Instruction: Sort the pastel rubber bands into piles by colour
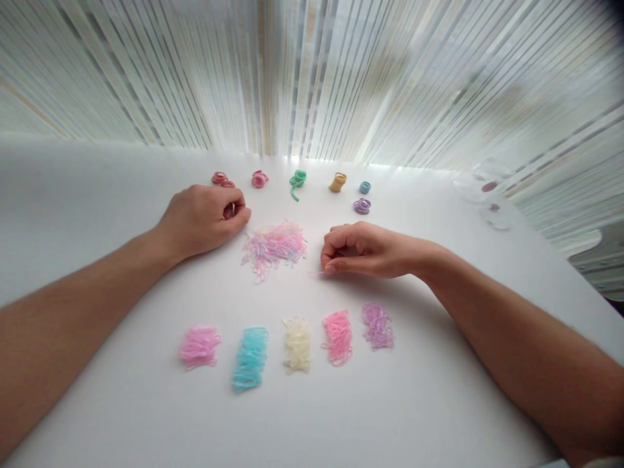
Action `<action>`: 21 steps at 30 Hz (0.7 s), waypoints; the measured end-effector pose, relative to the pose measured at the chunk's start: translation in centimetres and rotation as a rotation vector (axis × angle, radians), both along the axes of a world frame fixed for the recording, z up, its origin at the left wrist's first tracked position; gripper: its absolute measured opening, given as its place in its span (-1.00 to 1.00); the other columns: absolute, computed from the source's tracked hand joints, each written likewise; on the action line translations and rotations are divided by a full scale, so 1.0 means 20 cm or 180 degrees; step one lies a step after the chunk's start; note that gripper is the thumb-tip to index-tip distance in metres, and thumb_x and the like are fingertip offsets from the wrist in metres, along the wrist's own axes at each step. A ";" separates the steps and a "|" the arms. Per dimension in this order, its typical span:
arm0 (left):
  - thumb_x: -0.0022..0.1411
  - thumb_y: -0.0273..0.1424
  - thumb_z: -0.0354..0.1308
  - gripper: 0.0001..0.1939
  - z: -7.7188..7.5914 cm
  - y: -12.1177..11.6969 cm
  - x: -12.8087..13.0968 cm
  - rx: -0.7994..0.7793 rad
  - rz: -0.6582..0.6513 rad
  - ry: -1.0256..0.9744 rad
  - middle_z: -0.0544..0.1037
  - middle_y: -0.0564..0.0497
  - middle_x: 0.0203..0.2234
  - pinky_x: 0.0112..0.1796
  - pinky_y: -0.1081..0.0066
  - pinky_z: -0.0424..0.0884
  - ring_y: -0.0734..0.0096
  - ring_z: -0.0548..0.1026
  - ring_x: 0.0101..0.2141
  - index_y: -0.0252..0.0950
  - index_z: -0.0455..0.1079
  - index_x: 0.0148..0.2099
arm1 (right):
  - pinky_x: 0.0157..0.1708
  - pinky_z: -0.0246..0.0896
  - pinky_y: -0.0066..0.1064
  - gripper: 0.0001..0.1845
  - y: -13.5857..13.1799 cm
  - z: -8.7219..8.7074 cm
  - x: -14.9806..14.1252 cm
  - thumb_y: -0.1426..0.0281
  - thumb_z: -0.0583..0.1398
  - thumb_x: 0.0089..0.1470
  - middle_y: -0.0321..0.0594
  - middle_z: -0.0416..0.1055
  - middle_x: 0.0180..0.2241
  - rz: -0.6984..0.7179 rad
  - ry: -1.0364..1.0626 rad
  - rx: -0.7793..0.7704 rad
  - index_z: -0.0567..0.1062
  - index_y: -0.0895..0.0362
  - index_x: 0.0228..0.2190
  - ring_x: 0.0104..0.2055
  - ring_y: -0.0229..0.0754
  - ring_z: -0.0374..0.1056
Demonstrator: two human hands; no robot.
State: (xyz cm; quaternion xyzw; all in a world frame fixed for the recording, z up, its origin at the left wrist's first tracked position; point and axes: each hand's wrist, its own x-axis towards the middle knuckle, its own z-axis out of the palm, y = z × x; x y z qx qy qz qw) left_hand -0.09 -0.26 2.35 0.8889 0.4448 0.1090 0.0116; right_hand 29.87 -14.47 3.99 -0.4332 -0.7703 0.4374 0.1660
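Pinching between thumb and forefinger, the right hand (363, 250) grips a pale band (316, 273), whose end projects left, just above or on the counter (146, 416); contact cannot be confirmed. The left hand (207, 218) is curled with thumb and forefinger together; whether it holds anything cannot be told. Between the hands lies a loose pile (275, 246) of mixed pastel bands. Nearer the viewer, left to right, are five bundles: pink (199, 346), blue (250, 359), cream (297, 346), rose (337, 337) and purple (377, 326). Beyond the hands sit the coils: red (221, 179) (partly covered by the left hand), pink, green (298, 179) with a trailing end, yellow (337, 182), blue and, in front of the blue, purple. At far right stand clear items (490, 186) with reddish spots.
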 end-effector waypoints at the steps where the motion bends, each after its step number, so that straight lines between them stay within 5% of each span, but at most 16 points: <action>1: 0.32 -0.11 0.03 -0.66 0.00 0.00 0.00 0.0008 0.0000 0.0035 0.61 -0.07 -0.37 -0.25 0.29 0.25 0.16 0.55 -0.31 -0.21 0.49 -0.28 | -0.33 0.29 -0.41 -0.75 0.00 0.00 0.00 0.23 0.33 0.33 -0.17 0.58 -0.31 -0.0057 0.0018 -0.0011 0.63 0.19 -0.24 -0.31 -0.21 0.39; 21: 0.35 -0.25 0.09 -0.75 -0.01 -0.04 0.02 -0.0029 -0.0116 -0.0186 0.70 -0.07 -0.30 -0.27 0.25 0.28 0.15 0.60 -0.28 -0.23 0.54 -0.25 | -0.40 0.17 -0.33 -0.56 -0.04 -0.01 -0.05 -0.02 0.31 0.34 -0.24 0.47 -0.39 -0.0408 -0.0068 -0.0014 0.56 0.11 -0.31 -0.39 -0.19 0.27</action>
